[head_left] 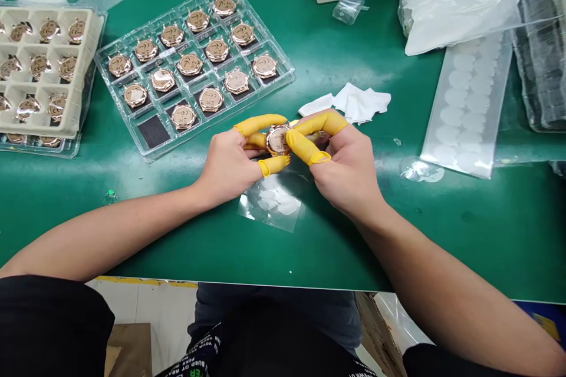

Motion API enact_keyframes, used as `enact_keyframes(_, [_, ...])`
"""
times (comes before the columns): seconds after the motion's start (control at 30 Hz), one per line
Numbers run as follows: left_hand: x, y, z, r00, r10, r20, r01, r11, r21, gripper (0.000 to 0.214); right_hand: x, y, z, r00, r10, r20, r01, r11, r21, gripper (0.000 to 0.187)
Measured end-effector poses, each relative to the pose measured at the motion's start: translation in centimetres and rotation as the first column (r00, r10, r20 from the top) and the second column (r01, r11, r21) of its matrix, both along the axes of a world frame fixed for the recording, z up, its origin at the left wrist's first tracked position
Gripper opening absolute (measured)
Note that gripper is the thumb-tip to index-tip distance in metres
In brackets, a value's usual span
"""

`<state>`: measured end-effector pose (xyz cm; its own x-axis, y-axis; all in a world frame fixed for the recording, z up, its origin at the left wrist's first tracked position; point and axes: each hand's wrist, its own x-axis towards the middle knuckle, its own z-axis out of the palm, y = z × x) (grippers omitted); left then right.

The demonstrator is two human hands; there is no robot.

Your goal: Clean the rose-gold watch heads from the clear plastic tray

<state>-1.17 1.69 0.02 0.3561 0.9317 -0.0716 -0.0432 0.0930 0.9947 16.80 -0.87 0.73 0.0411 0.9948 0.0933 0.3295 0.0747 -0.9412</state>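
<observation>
Both my hands wear yellow finger cots and meet over the green mat. My left hand (232,159) and my right hand (342,159) pinch one rose-gold watch case (277,139) between their fingertips, its face up. Under the hands lies a small clear sheet of round stickers (272,203). To the upper left stands a clear plastic tray (283,79) with several more watch cases in its pockets; one pocket at its near left corner is empty.
A beige tray (91,41) of watch cases sits at the far left on another clear tray. White cloth pieces (360,101) lie behind my hands. A long sticker sheet (469,109) and plastic bags (451,3) fill the right. The table's front edge (309,287) is close to my body.
</observation>
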Motion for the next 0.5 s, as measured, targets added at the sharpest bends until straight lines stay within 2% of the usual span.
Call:
enact_keyframes(0.1, [0.0, 0.0, 0.0, 1.0, 0.011, -0.002, -0.011, 1.0, 0.005, 0.058, 0.5, 0.4, -0.2, 0.998, -0.047, 0.036, 0.045, 0.997, 0.057, 0.023])
enact_keyframes(0.17, [0.1, 0.0, 0.0, 1.0, 0.015, -0.002, -0.015, 1.0, 0.001, 0.059, 1.6, 1.1, -0.3, 0.982, -0.153, 0.109, 0.135, 0.978, 0.159, 0.026])
enact_keyframes(0.23, [0.1, 0.1, 0.1, 1.0, 0.013, -0.004, -0.013, 1.0, -0.005, 0.06, 3.0, 2.0, -0.4, 0.932, -0.26, 0.253, 0.196, 0.948, 0.251, 0.035])
enact_keyframes(0.3, [0.1, 0.1, 0.2, 1.0, 0.007, -0.014, -0.007, 1.0, -0.008, 0.06, 4.3, 2.9, -0.5, 0.869, -0.273, 0.412, 0.178, 0.951, 0.254, 0.046])
enact_keyframes(0.33, [0.1, 0.1, 0.2, 1.0, 0.007, -0.019, -0.007, 1.0, -0.008, 0.06, 4.9, 3.3, -0.6, 0.849, -0.244, 0.468, 0.153, 0.962, 0.225, 0.045])
enact_keyframes(0.4, [0.1, 0.1, 0.2, 1.0, 0.013, -0.025, -0.013, 1.0, -0.006, 0.059, 5.5, 3.8, -0.5, 0.836, -0.187, 0.516, 0.121, 0.98, 0.159, 0.029])
enact_keyframes(0.47, [0.1, 0.1, 0.2, 0.999, 0.02, -0.026, -0.02, 1.0, -0.004, 0.059, 5.7, 4.0, -0.3, 0.813, -0.246, 0.527, 0.185, 0.969, 0.167, 0.016])
enact_keyframes(0.5, [0.2, 0.0, 0.2, 0.999, 0.022, -0.026, -0.022, 1.0, -0.003, 0.059, 5.7, 4.1, -0.1, 0.788, -0.312, 0.531, 0.238, 0.95, 0.204, 0.015])
